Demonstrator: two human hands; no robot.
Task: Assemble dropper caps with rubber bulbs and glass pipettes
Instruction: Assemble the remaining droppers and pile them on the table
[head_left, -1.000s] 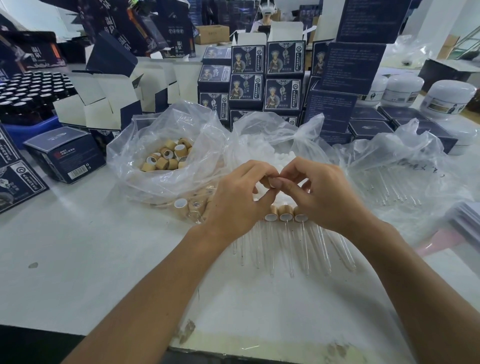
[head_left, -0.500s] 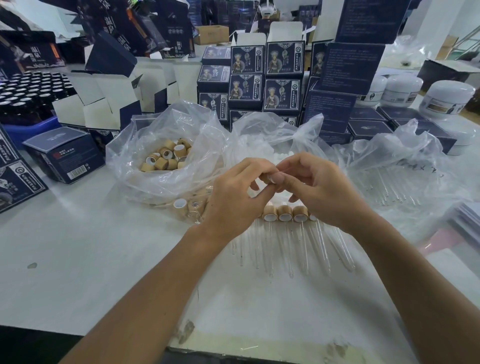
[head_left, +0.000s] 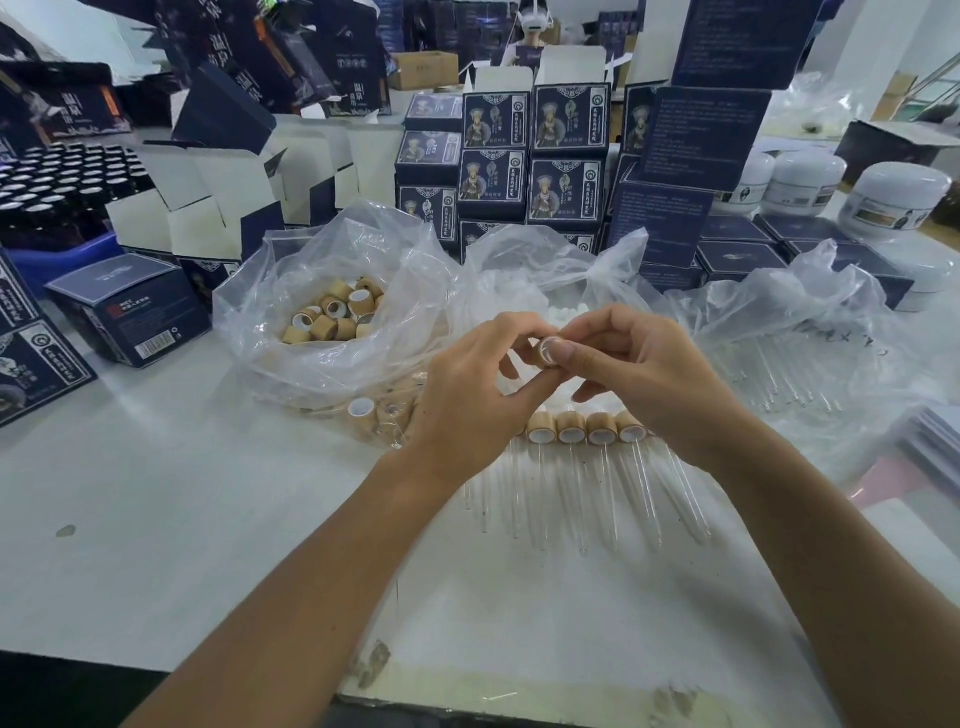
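- Head view: a tan cap (head_left: 546, 352) sits pinched between the two hands, raised above the desk (head_left: 156, 519). The left hand (head_left: 467, 400) curls its thumb and fingers round the cap from the left; the right hand (head_left: 639, 374) presses it from the other side, thumb laid across the cap's open white mouth. Both hands grip this one cap.
- The cap's mouth faces back toward the person, so its short axis runs roughly from the hands toward the camera. Whether a bulb is already seated in it cannot be told; the fingers hide its far end.
- Beyond the fingertips, just behind the cap, lie the white bulbs (head_left: 563, 313) in an open bag. The bag of loose caps (head_left: 332, 317) lies to the left of the left hand.
- Below and nearer the person than the hands, a row of finished droppers (head_left: 587, 434) lies on the desk, caps away from the person, glass tubes pointing back toward them.
- The loose glass tubes (head_left: 779, 374) lie in a bag to the right of the right hand, which makes that hand the nearer one for fetching one, in my judgement.
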